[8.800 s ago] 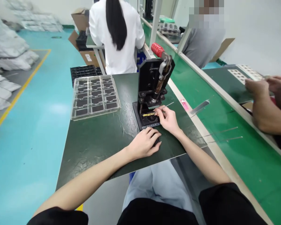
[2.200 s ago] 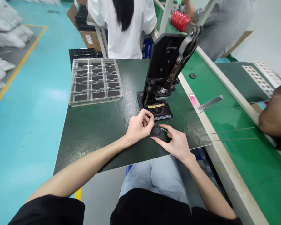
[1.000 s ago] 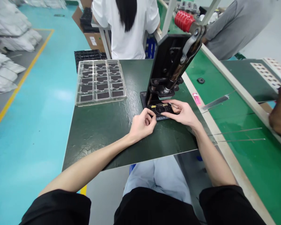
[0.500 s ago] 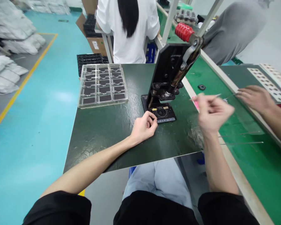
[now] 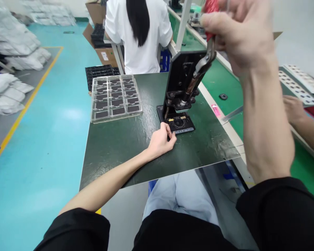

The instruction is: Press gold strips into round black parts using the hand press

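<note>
A black hand press [image 5: 185, 73] stands on the dark green table [image 5: 115, 139]. On its base lies a black part with a ring and yellow pieces [image 5: 178, 121], under the raised press head. My left hand [image 5: 163, 139] rests at the base's front left corner, thumb and fingertips pinched together; whatever may be between them is too small to name. My right hand [image 5: 243, 33], blurred, is closed round the red handle [image 5: 210, 17] at the top of the press. A thin metal tool sticks up by its fingers.
A clear tray [image 5: 116, 113] of dark pieces lies left of the press. A person in white [image 5: 138, 38] sits ahead. Another person's hand [image 5: 294, 109] is at the right, beyond a green belt [image 5: 221, 78] with a black ring [image 5: 223, 96].
My right hand has moved up and inward from beside the belt and taken hold of the red handle. My left hand keeps its pinch at the base. The view has shifted slightly.
</note>
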Tool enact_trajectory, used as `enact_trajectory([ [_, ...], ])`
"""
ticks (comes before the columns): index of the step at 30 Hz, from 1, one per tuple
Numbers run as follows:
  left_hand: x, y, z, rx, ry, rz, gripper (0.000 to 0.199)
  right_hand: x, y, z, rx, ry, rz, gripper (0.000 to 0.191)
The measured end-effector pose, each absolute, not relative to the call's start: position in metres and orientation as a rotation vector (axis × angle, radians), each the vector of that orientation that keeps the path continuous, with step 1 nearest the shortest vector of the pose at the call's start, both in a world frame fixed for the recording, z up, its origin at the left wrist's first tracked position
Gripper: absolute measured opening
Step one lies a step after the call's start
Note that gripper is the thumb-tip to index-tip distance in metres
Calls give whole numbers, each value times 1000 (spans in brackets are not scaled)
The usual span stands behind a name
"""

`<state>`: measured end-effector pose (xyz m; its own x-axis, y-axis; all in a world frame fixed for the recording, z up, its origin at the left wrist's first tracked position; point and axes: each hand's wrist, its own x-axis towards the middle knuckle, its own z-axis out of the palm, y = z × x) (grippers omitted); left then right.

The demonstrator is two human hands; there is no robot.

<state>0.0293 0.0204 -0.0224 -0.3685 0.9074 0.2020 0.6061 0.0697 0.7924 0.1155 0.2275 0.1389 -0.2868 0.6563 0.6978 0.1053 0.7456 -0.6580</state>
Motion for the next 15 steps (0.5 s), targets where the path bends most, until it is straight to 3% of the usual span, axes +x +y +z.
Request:
enact_trajectory([
  [5,30,21,-21,1494,2023,1195,29,144,185,99,-611,-1812,460,45],
  [10,30,21,-21,1471,2028,1199,29,139,169,64,-517,-1754,86,47],
  [15,29,21,-21,1472,2021,1196,29,144,171,62,-503,-1792,-93,48],
])
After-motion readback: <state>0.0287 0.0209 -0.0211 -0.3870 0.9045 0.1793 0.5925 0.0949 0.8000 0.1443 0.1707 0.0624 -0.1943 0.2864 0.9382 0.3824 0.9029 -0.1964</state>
